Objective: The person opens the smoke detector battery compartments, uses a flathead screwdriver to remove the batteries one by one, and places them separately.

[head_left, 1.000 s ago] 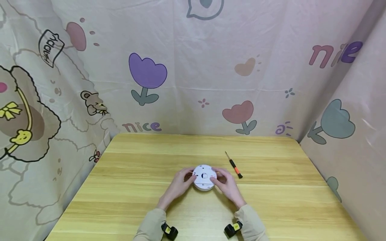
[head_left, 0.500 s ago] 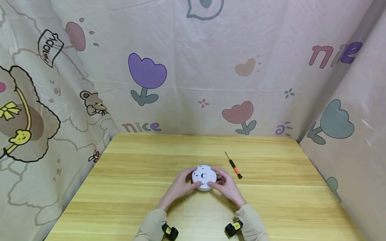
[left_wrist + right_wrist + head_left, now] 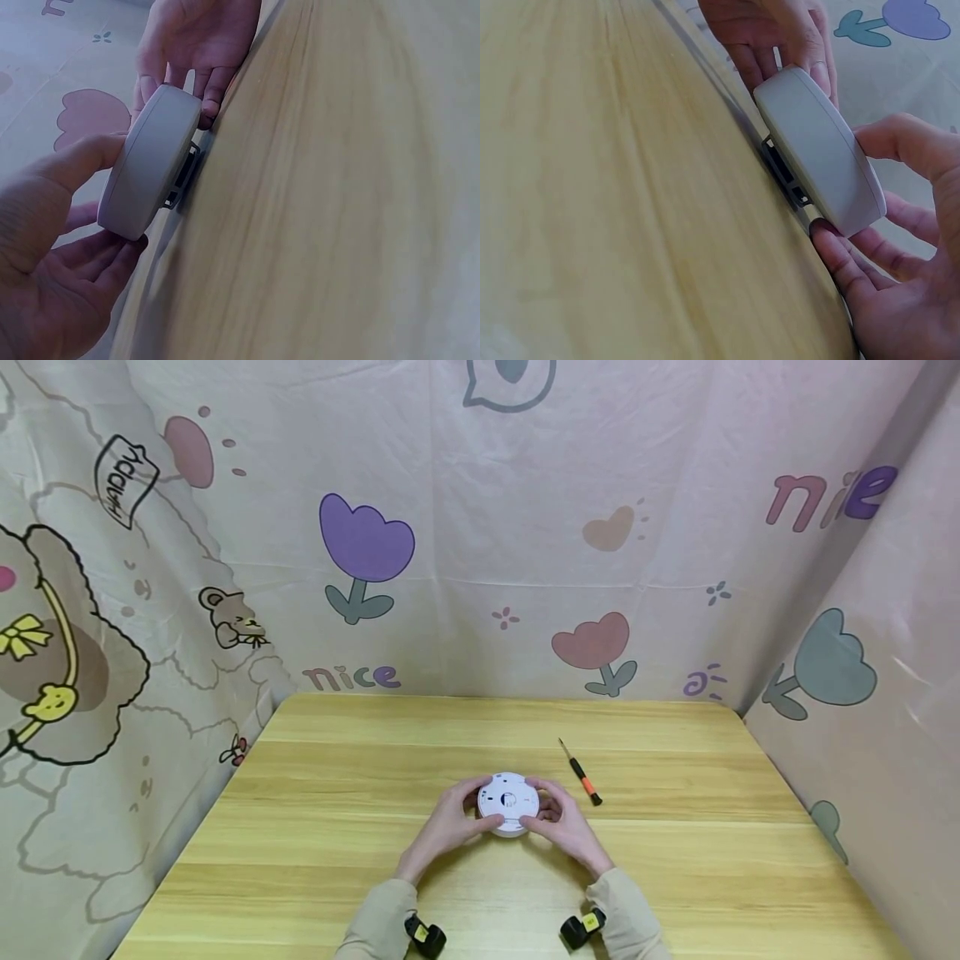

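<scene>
A round white smoke detector [image 3: 508, 814] is between both hands near the middle of the table, its flat back with a central hole facing up. My left hand [image 3: 447, 820] grips its left side, thumb on the near part of the back and fingers round the rim. The right hand [image 3: 567, 828] holds the opposite side in the same way. In the left wrist view the smooth side wall of the detector [image 3: 150, 161] shows, and a dark slotted part [image 3: 182, 176] juts from its underside, close over the table. The right wrist view shows the same slotted part [image 3: 786, 174].
A small screwdriver [image 3: 581, 772] with a black and orange handle lies to the right, beyond the right hand. The wooden table [image 3: 337, 777] meets a printed curtain [image 3: 465, 527] at the back and sides. Black wrist cameras [image 3: 426, 935] sit at both beige sleeves [image 3: 378, 922].
Both thumbs have slid from the sides of the detector's back to its near part, closer together. The detector has turned slightly at most and stays in place; the screwdriver has not moved.
</scene>
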### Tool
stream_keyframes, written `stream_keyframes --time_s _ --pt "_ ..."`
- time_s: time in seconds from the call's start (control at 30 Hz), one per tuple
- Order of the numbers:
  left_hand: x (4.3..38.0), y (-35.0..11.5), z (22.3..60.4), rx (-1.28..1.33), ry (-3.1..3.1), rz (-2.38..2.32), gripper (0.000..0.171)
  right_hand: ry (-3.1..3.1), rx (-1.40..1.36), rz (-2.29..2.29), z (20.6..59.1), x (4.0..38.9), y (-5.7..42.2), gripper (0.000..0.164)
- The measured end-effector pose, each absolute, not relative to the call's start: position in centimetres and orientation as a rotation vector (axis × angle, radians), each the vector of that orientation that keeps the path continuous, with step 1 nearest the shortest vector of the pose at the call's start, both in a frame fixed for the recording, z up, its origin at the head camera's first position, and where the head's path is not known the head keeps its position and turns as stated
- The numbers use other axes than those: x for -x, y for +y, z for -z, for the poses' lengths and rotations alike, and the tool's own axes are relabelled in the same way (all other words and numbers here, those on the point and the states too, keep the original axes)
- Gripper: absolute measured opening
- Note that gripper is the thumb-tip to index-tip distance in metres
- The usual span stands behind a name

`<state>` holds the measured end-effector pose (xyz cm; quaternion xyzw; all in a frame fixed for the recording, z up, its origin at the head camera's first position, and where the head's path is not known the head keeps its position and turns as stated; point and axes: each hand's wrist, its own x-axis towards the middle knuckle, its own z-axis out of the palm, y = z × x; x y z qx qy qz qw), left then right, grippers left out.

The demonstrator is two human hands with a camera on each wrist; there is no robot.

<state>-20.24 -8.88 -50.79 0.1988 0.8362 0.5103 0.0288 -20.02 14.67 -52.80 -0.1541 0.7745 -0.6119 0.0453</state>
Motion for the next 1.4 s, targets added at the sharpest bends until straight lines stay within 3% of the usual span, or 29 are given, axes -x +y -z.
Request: stream_keyframes --time_s 1.4 --pt "20.6 -9.0 51.1 -0.6 2.405 -1.67 0.071 2.27 0.351 1.871 52.3 19.8 14.0 0.067"
